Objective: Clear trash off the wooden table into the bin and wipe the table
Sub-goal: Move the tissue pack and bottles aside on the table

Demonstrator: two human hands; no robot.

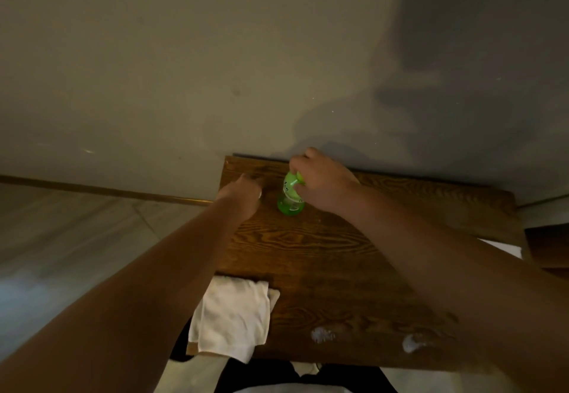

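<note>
Your right hand (320,182) is at the far side of the wooden table (323,257), at about 12 o'clock from you, and its fingers are wrapped tight around the top of a green spray bottle (289,197). The bottle stands up straight on the wood, near the back edge by the wall (184,69). Your left hand (243,195) is just beside the bottle, at about 11 o'clock, near the table's left edge. Its fingers look curled in, but you cannot tell if they hold anything, because the back of the hand hides them. A small ring-like glint shows on that hand. A white cloth (231,318) lies folded at the near left corner of the table, at about 7 o'clock, and part of it hangs over the edge. Two small white smudges (321,334) sit on the wood near the front edge, at about 5 o'clock, well apart from the bottle. The floor (61,238) shows to the left of the table. The light is dim, and a dark shadow falls on the wall at the upper right.
</note>
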